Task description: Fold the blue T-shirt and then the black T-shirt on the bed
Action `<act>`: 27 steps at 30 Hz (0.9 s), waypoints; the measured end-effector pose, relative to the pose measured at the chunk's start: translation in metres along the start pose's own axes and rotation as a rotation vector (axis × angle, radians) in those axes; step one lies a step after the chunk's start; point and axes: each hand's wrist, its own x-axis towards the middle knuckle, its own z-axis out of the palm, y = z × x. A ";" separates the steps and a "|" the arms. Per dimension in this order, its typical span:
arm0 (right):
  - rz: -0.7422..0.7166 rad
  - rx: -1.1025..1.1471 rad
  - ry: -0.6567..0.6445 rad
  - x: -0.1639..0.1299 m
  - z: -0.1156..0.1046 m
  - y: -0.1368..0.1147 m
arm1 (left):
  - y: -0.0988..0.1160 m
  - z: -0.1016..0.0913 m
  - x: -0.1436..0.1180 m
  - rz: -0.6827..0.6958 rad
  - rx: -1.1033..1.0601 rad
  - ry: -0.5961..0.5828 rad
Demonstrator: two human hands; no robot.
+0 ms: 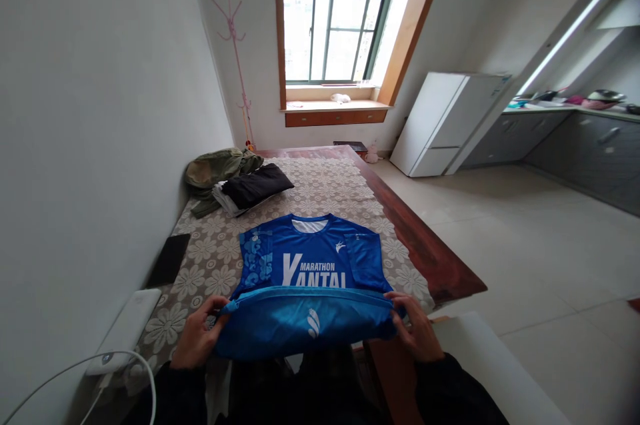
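A blue T-shirt (315,248) with white "MARATHON YANTAI" lettering lies face up on the table, its neck pointing away from me. Its lower part is turned up toward the chest, showing a lighter blue hem band and a white emblem. My left hand (197,335) pinches the left corner of this turned-up hem. At the opposite corner, my right hand (415,328) has its fingers closed on the hem too. The lower end of the shirt hangs near the table's front edge, close to my body.
A flower-patterned cloth (215,245) covers the table. Folded black clothing (260,185) and an olive garment (215,168) lie at the back left. Along the left wall are a dark flat object (170,258) and a white power strip (125,325) with a cable. A white fridge (440,118) stands beyond.
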 end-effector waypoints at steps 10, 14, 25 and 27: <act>0.303 0.234 -0.064 -0.027 -0.003 0.006 | 0.009 -0.008 -0.020 -0.133 -0.534 -0.110; 0.294 0.302 -0.147 -0.026 -0.017 0.004 | 0.001 -0.011 -0.015 -0.094 -0.507 -0.052; 0.444 0.393 -0.363 -0.014 -0.063 -0.018 | -0.010 -0.015 -0.011 -0.108 -0.342 0.080; 0.414 0.489 -0.338 -0.013 -0.070 -0.023 | -0.011 -0.016 -0.012 -0.090 -0.210 0.097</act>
